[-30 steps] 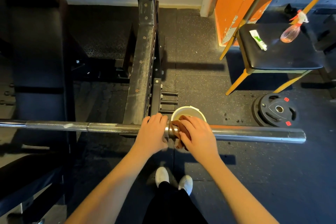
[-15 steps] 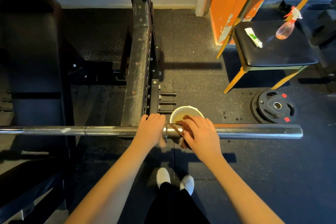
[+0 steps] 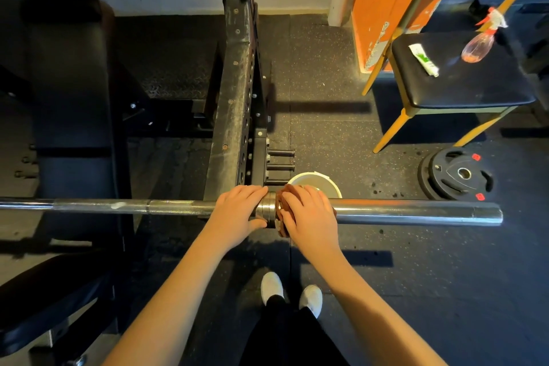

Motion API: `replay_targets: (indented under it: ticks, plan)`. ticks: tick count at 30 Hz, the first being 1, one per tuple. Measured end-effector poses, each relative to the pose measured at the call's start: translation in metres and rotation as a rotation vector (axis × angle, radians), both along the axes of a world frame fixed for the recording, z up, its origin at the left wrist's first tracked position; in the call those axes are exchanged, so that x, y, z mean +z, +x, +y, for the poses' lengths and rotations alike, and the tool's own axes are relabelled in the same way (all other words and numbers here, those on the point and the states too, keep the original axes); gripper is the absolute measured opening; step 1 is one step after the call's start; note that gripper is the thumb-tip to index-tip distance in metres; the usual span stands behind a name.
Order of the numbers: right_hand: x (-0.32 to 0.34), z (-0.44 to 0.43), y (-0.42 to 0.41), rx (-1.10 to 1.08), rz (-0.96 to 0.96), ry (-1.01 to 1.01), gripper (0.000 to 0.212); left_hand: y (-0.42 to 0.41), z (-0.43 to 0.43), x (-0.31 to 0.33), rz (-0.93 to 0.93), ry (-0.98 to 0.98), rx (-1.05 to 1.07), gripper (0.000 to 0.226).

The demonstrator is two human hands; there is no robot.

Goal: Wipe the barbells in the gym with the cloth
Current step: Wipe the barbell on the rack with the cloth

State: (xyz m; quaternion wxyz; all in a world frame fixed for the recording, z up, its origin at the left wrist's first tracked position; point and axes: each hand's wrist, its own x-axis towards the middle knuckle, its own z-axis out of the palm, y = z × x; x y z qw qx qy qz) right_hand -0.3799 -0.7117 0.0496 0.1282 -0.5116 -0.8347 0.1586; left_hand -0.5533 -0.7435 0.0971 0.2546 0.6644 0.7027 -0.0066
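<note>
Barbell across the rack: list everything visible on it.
The long silver steel barbell lies level, apparently on the black rack. Thin shaft at left, collar in the middle, thicker smooth sleeve at right, no plates. The left hand grips the shaft beside the collar; the right hand holds a brown cloth round the sleeve.

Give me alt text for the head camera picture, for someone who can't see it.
Seen from above, a person's right hand holds a brown cloth round a barbell beside its collar, while the left hand grips the shaft. A white bucket sits on the floor below; a spray bottle lies on a chair.
</note>
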Motion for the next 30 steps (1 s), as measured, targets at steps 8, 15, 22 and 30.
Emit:
replay_targets:
  ticks: [8, 15, 22, 30]
  plan:
    - [0.003, 0.001, 0.015, 0.021, -0.060, 0.017, 0.037, 0.016, -0.002, 0.004, -0.043, 0.044, 0.030, 0.061]
    - [0.007, 0.008, 0.067, -0.032, -0.110, 0.063, 0.038, 0.031, 0.007, 0.008, -0.040, 0.087, -0.007, 0.050]
    - [0.005, 0.018, 0.125, -0.163, -0.110, 0.027, 0.038, 0.061, 0.025, 0.012, -0.066, 0.051, -0.151, 0.038]
    - [0.010, 0.036, 0.190, -0.328, -0.196, 0.045, 0.038, 0.092, 0.031, 0.006, -0.073, 0.059, -0.231, 0.045]
